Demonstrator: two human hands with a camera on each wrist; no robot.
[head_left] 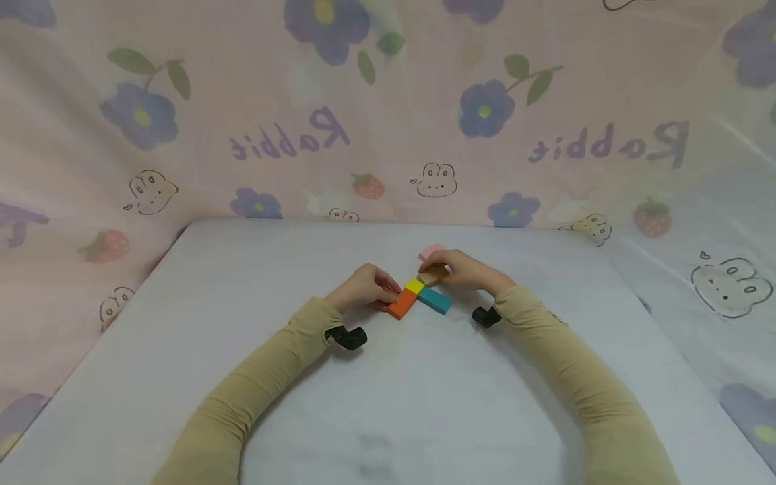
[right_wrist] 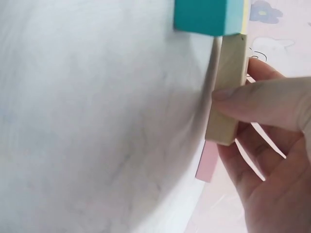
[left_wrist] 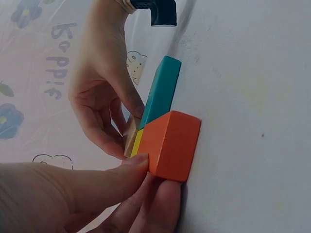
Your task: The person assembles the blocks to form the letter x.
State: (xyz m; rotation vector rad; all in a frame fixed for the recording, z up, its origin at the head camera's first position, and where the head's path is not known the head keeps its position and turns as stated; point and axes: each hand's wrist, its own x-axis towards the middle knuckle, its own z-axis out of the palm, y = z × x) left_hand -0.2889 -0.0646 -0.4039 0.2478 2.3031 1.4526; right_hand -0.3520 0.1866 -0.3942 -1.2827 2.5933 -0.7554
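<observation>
Near the middle of the table, my left hand point(head_left: 366, 288) holds an orange block point(head_left: 402, 304), thumb on its upper face and fingers along its side in the left wrist view. A small yellow block point(head_left: 415, 286) touches the orange block's far end. Beside the yellow one lies a teal block point(head_left: 434, 300), angled toward the right. My right hand point(head_left: 463, 271) pinches a plain wooden block point(right_wrist: 228, 92) between thumb and fingers, its end close against the teal and yellow blocks. Behind that hand is a pink block point(head_left: 431, 252), partly hidden.
The blocks lie on a white tabletop point(head_left: 400, 404). A pale curtain point(head_left: 394, 94) with flowers and rabbits rises behind the far edge and along both sides. Black wrist-camera mounts point(head_left: 348, 338) hang under both sleeves, near the table.
</observation>
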